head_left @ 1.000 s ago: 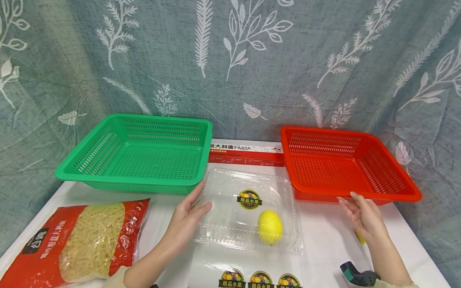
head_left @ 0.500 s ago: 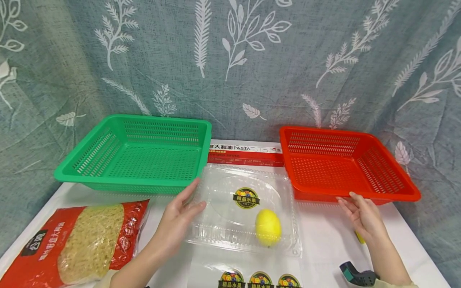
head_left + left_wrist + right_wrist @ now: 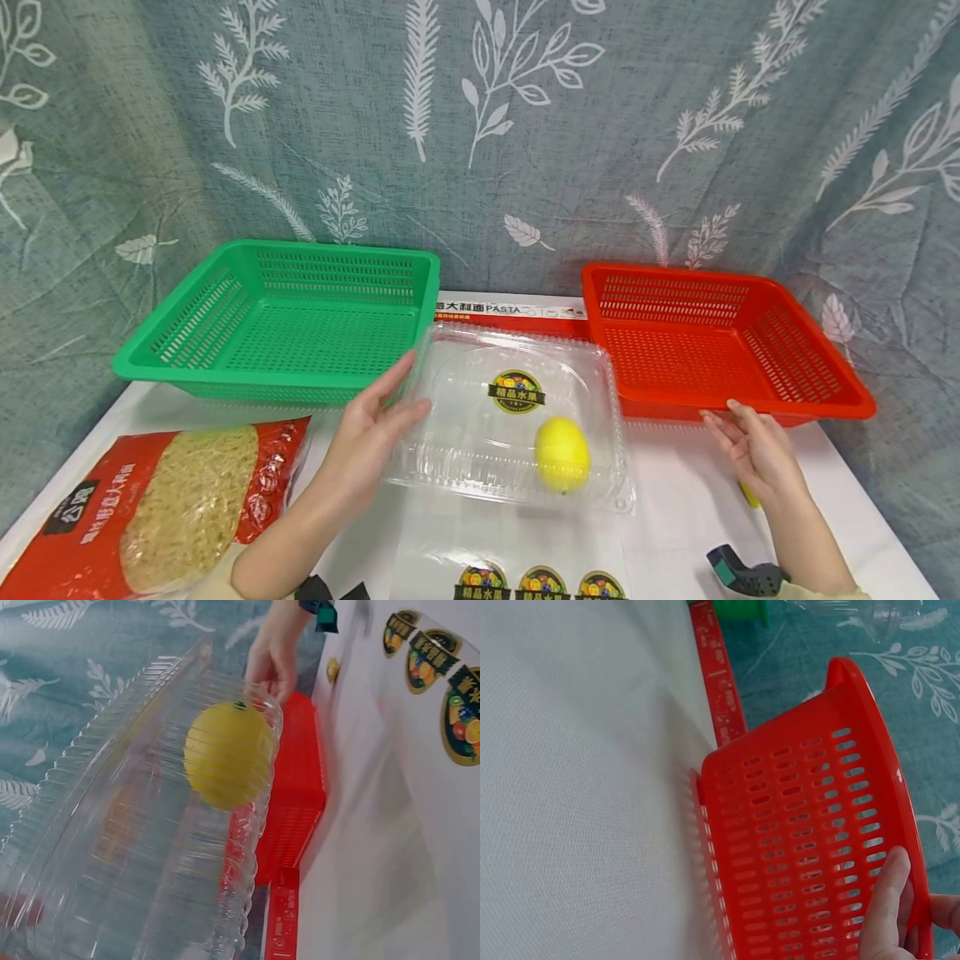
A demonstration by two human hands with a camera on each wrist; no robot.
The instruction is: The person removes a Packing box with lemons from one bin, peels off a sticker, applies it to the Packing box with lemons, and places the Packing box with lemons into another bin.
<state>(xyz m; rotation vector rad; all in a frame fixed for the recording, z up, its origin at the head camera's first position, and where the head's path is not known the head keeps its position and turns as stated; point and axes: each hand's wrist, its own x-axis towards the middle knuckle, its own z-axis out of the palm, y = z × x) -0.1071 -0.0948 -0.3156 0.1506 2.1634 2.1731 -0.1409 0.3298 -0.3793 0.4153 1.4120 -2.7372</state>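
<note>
My left hand (image 3: 367, 450) grips the left edge of a clear plastic clamshell box (image 3: 465, 408), thumb on top, and holds it above the table. A yellow lemon (image 3: 562, 454) shows at the box's front right, also behind ribbed plastic in the left wrist view (image 3: 229, 754). The lid bears a round fruit label (image 3: 517, 392). At the front rim of the red basket (image 3: 660, 402) is my right hand (image 3: 761, 454). The right wrist view shows its fingers (image 3: 889, 900) outside the basket wall (image 3: 780, 787) and the thumb across the rim, pinching it.
A green basket (image 3: 270, 379) stands back left, with a red pasta bag (image 3: 195, 500) before it. Behind the box lies a red-and-white pasta carton (image 3: 517, 310). Fruit labels (image 3: 542, 581) lie at the front. A small yellow thing (image 3: 749, 494) is partly hidden by my right wrist.
My left hand has shifted left, then raised the clamshell box with the lemon, now covering more of the pasta carton. The right hand and red basket have stayed put.
</note>
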